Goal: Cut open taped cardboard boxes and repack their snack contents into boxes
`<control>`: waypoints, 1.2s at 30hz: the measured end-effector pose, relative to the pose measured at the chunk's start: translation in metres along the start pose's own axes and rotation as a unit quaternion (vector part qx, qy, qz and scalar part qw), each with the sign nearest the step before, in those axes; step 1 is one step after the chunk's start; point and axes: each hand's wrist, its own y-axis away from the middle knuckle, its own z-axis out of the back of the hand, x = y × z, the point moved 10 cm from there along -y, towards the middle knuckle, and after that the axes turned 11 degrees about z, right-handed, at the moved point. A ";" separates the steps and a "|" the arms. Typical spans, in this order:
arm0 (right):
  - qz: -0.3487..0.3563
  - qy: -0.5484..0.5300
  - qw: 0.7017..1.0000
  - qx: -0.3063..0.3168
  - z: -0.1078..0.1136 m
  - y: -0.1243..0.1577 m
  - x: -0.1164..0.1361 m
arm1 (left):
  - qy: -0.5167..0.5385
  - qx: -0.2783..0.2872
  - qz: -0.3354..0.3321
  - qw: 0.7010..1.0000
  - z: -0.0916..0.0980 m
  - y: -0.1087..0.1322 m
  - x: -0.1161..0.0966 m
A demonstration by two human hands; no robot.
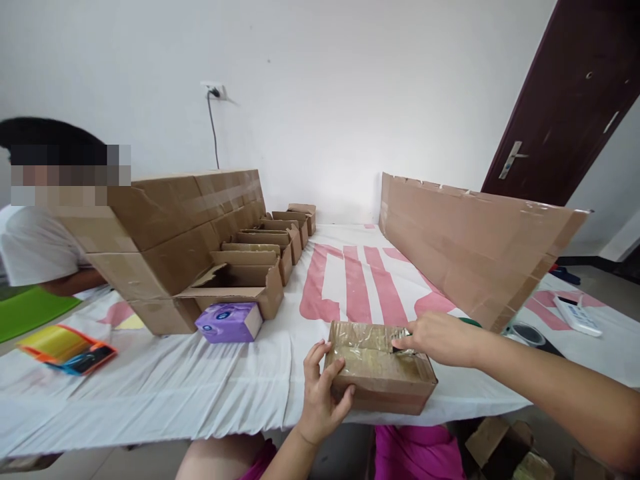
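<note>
A small brown cardboard box point(373, 370) with clear tape across its top lies at the table's near edge. My left hand point(320, 393) grips its left side, fingers wrapped over the corner. My right hand point(440, 339) rests on the box's far right top edge, fingers pinched on a small dark object I cannot make out, at the tape.
A purple tissue pack point(230, 322) lies left of the box. A row of open small cartons point(250, 283) runs back beside a long cardboard wall point(165, 233). Another cardboard panel point(465, 247) stands right. A tape roll point(525, 333) and remote point(577, 315) lie far right. A person point(35, 247) sits left.
</note>
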 end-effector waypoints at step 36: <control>-0.288 -0.310 0.860 -0.287 -0.172 0.037 -0.028 | 0.005 0.006 0.029 1.000 -0.002 0.004 -0.006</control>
